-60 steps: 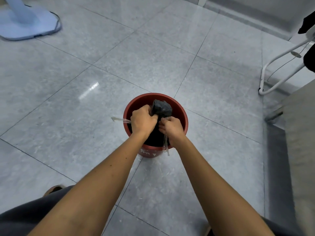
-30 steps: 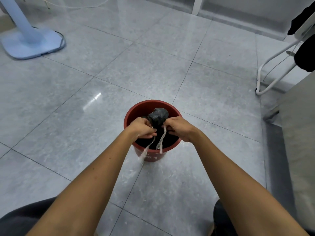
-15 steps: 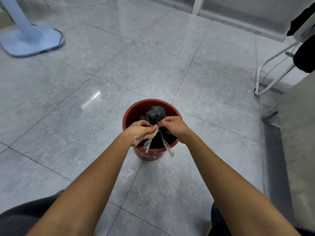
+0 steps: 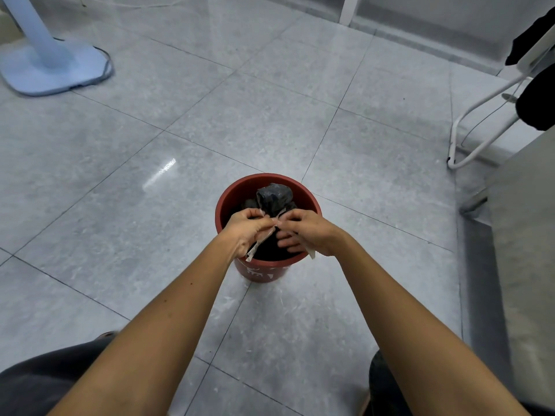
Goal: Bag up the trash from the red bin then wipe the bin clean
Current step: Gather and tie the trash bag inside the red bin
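Both forearms are bare from the lower frame edge to the wrists, with no sleeve, watch, bracelet or ring to be seen. The bare left hand (image 4: 247, 230) and the bare right hand (image 4: 303, 232) wear no gloves; the fingers are slim, with short, unpainted nails where they show. A few small dark spots dot the left forearm. Dark grey fabric trousers (image 4: 45, 379) cover the left leg at the lower left corner, the cloth matte and smooth, and the same dark fabric shows over the right knee at the lower right. A small brown rounded shape, perhaps footwear, peeks out beside the left leg; too little shows to tell.
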